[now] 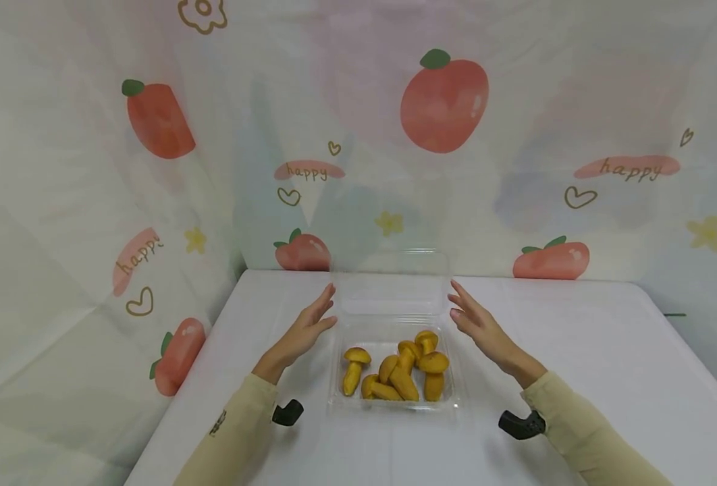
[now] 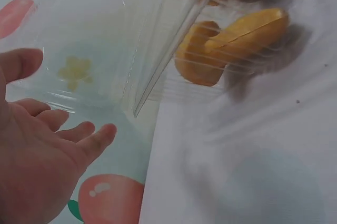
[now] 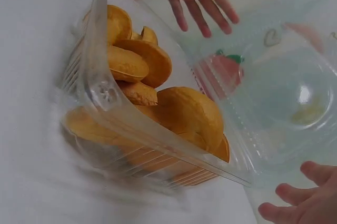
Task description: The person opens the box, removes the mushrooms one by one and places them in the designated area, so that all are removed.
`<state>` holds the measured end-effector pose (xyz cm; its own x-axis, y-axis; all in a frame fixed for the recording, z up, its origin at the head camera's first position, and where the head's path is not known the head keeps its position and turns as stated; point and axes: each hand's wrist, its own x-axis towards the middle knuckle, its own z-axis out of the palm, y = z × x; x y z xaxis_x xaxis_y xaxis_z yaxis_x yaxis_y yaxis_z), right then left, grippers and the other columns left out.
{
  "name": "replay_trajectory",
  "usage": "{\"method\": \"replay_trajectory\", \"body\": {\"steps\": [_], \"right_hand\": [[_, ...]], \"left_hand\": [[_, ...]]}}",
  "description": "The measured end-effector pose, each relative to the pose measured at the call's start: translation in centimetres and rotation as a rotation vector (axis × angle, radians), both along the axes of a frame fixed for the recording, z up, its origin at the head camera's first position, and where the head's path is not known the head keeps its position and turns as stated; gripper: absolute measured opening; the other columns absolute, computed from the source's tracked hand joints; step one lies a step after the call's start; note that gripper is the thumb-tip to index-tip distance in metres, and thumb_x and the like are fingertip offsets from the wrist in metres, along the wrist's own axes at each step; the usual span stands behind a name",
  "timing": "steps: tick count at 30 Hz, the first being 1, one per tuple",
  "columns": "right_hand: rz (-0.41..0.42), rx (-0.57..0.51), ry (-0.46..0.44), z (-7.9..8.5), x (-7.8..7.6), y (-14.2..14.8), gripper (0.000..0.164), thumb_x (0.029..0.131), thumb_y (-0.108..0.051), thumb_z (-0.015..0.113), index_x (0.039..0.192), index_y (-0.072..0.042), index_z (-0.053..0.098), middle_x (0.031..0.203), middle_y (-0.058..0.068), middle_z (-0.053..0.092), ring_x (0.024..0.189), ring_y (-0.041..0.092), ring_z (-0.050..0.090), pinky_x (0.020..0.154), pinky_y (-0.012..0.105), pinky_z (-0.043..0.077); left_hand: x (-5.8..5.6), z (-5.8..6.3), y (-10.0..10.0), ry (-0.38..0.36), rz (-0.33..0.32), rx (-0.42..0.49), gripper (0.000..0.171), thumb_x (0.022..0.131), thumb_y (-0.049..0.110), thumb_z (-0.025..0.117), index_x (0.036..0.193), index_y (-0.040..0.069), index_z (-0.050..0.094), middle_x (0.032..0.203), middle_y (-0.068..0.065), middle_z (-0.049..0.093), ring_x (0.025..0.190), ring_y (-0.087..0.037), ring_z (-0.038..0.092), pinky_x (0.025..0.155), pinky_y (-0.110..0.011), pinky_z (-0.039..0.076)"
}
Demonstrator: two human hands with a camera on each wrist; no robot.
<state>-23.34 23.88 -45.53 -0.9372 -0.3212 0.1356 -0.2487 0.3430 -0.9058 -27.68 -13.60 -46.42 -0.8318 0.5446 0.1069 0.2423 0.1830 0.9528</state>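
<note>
A clear plastic clamshell box (image 1: pixel 336 378) sits on the table with its transparent lid (image 1: pixel 389 283) raised at the back. Inside the base lie several yellow-brown mushrooms (image 1: pixel 404 381), one (image 1: pixel 354 371) apart at the left. My left hand (image 1: pixel 300 337) is held beside the box's left side, fingers extended toward the lid and holding nothing. On the opposite side my right hand (image 1: pixel 486 331) mirrors it, fingers spread near the lid's right edge. The right wrist view shows the mushrooms (image 3: pixel 189 116) through the box wall, with the fingertips of the right hand (image 3: pixel 303 200) at the lower right.
A white-covered table (image 1: pixel 577 351) carries the box. Behind it and at the left hangs a pale cloth (image 1: pixel 358 223) printed with fruit, hearts and flowers. Black wrist mounts (image 1: pixel 521 425) stick out from both sleeves.
</note>
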Motion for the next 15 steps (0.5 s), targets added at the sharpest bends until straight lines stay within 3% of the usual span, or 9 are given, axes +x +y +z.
{"method": "replay_trajectory", "body": {"steps": [6, 15], "right_hand": [[-0.004, -0.056, -0.109, -0.1, -1.5, 0.1, 0.067, 0.111, -0.03, 0.036, 0.164, -0.016, -0.003, 0.163, 0.035, 0.018, 0.145, 0.059, 0.028, 0.114, 0.073, 0.023], [-0.022, -0.106, -0.174, -0.7, -3.5, 0.1, 0.067, 0.111, -0.038, 0.032, 0.164, -0.017, -0.003, 0.163, 0.033, 0.02, 0.145, 0.053, 0.035, 0.116, 0.064, 0.034]], "left_hand": [[-1.5, -0.1, 0.5, -0.088, 0.01, -0.025, 0.076, 0.108, 0.017, 0.047, 0.164, 0.018, -0.005, 0.172, -0.016, 0.003, 0.157, -0.042, 0.014, 0.124, -0.056, 0.022], [-3.0, -0.6, 1.0, -0.179, 0.038, -0.029, 0.076, 0.108, 0.022, 0.045, 0.164, 0.018, -0.007, 0.172, -0.017, 0.008, 0.156, -0.039, 0.019, 0.122, -0.059, 0.027]]}}
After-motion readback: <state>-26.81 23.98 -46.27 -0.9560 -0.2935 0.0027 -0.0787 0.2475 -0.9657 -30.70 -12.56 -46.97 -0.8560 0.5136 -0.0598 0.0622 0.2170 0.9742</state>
